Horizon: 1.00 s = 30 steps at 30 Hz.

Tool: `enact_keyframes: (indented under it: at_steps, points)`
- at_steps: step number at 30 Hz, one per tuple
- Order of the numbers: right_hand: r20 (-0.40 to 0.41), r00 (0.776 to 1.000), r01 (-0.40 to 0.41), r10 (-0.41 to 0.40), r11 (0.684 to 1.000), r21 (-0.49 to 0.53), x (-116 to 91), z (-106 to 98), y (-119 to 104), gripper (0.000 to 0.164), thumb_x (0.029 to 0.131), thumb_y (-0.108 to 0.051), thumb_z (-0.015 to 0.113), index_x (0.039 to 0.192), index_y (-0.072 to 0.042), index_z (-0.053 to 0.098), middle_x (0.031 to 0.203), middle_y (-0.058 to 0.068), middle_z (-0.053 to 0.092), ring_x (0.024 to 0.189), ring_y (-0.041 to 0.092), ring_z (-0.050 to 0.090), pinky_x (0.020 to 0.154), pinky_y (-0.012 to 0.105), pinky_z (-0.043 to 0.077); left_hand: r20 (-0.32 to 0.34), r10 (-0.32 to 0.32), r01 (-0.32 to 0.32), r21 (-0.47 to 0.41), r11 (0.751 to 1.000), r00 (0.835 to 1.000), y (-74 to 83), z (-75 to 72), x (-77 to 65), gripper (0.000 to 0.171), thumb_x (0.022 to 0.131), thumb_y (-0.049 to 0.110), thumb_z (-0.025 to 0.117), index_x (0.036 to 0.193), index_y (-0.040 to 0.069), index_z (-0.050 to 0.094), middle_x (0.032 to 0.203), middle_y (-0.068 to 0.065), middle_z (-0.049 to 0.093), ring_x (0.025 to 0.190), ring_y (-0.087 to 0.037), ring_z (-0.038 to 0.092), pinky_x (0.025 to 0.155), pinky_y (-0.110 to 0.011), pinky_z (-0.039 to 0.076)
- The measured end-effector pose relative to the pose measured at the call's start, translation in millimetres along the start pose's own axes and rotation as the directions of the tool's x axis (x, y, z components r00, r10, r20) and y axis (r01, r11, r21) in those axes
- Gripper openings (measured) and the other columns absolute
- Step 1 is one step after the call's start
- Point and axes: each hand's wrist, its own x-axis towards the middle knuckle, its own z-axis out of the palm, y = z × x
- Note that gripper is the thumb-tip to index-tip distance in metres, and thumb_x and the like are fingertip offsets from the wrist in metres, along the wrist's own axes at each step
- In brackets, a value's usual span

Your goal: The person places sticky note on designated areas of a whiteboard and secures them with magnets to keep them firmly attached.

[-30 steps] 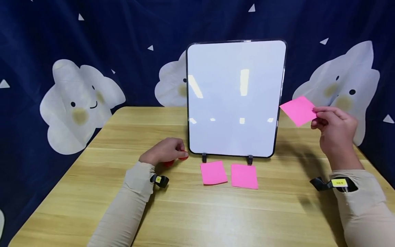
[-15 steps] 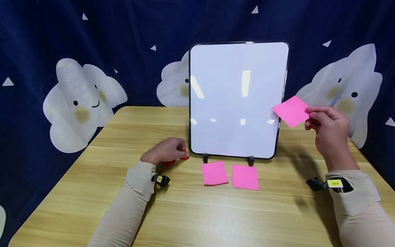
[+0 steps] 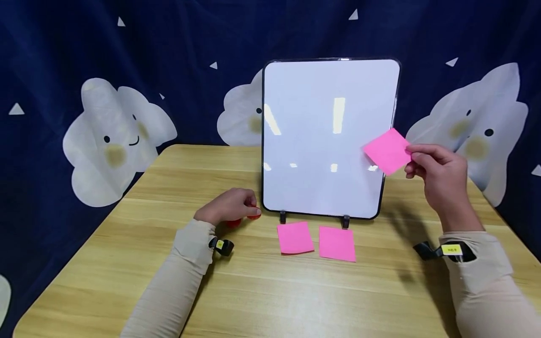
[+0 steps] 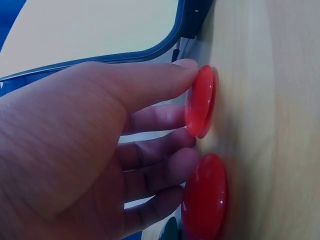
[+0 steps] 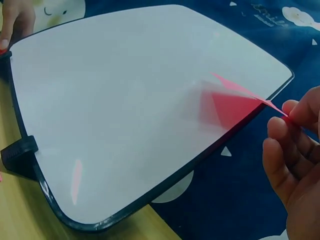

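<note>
My right hand pinches a pink sticky note by one corner between thumb and index finger. The note is turned like a diamond before the right edge of the upright whiteboard. In the right wrist view the note stands off the board, with its reflection behind it. My left hand is down on the table left of the board. Seen from the left wrist, its thumb and index finger pinch a red round magnet. A second red round magnet lies by the other fingertips.
Two more pink sticky notes, a left one and a right one, lie on the wooden table before the board. Black feet hold the board up. Behind hangs a dark blue curtain with clouds.
My right hand has brought the pink sticky note leftward, from beside the whiteboard to in front of its right edge. My left hand stays at the red magnets. The head view has shifted slightly.
</note>
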Motion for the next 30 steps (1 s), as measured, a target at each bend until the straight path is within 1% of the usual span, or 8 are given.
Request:
enact_keyframes:
  at_steps: [5,8,13,16,22,26,30]
  points:
    - [0.009,1.0,-0.015,0.016,1.0,-0.014,0,3,2,0.02,0.094,0.007,0.063,0.109,0.018,0.066,0.094,0.016,0.07,0.063,0.019,0.067,0.06,0.025,0.057,-0.006,0.006,-0.006,0.014,1.0,1.0,0.8,0.2,0.4,0.024,0.092,0.033,0.072,0.103,0.012,0.065,0.093,0.001,0.065,0.081,-0.016,0.058,0.073,-0.034,0.05]
    - [-0.003,1.0,-0.021,0.021,0.999,-0.039,-1,3,4,0.021,0.093,0.004,0.066,0.109,0.017,0.067,0.095,0.015,0.071,0.065,0.019,0.068,0.061,0.026,0.057,-0.004,0.01,-0.01,0.013,1.0,1.0,1.1,0.3,0.3,0.025,0.092,0.033,0.072,0.104,0.012,0.066,0.095,0.0,0.065,0.082,-0.017,0.059,0.075,-0.035,0.05]
    - [-0.02,1.0,-0.022,0.02,0.995,-0.098,-1,5,7,0.025,0.089,0.002,0.072,0.11,0.015,0.068,0.095,0.014,0.069,0.067,0.019,0.07,0.06,0.026,0.057,-0.002,0.007,-0.007,0.009,1.0,1.0,0.9,-0.3,0.3,0.025,0.093,0.033,0.072,0.105,0.012,0.066,0.096,0.0,0.065,0.082,-0.017,0.059,0.075,-0.035,0.05]
    - [-0.015,1.0,-0.015,0.013,0.995,-0.099,0,7,9,0.027,0.087,0.005,0.073,0.111,0.017,0.066,0.097,0.015,0.066,0.068,0.02,0.069,0.061,0.025,0.057,-0.002,0.003,-0.003,0.006,1.0,1.0,1.2,-0.6,0.6,0.025,0.093,0.033,0.072,0.105,0.012,0.065,0.096,0.0,0.065,0.082,-0.017,0.058,0.074,-0.035,0.05]
    - [0.003,1.0,-0.011,0.012,0.991,-0.13,0,11,10,0.028,0.088,0.005,0.072,0.113,0.015,0.065,0.102,0.015,0.063,0.073,0.019,0.065,0.067,0.022,0.056,-0.003,0.0,0.0,0.003,1.0,1.0,2.9,-0.7,-0.6,0.025,0.093,0.032,0.072,0.105,0.012,0.065,0.096,0.0,0.065,0.083,-0.017,0.059,0.075,-0.035,0.05]
    - [0.007,1.0,-0.004,0.005,0.991,-0.135,0,12,10,0.027,0.089,0.005,0.071,0.113,0.014,0.064,0.103,0.014,0.063,0.074,0.019,0.064,0.067,0.021,0.056,-0.003,0.002,-0.002,0.009,1.0,1.0,3.0,0.2,0.2,0.025,0.093,0.033,0.072,0.105,0.012,0.065,0.095,0.001,0.065,0.082,-0.017,0.059,0.075,-0.035,0.05]
    - [0.013,1.0,-0.003,0.005,0.991,-0.132,2,13,10,0.029,0.089,0.005,0.071,0.116,0.012,0.064,0.1,0.014,0.064,0.073,0.02,0.063,0.065,0.022,0.056,-0.002,0.0,0.0,0.01,1.0,1.0,1.8,0.1,0.9,0.026,0.093,0.033,0.072,0.105,0.012,0.065,0.095,0.0,0.065,0.081,-0.017,0.059,0.073,-0.034,0.05]
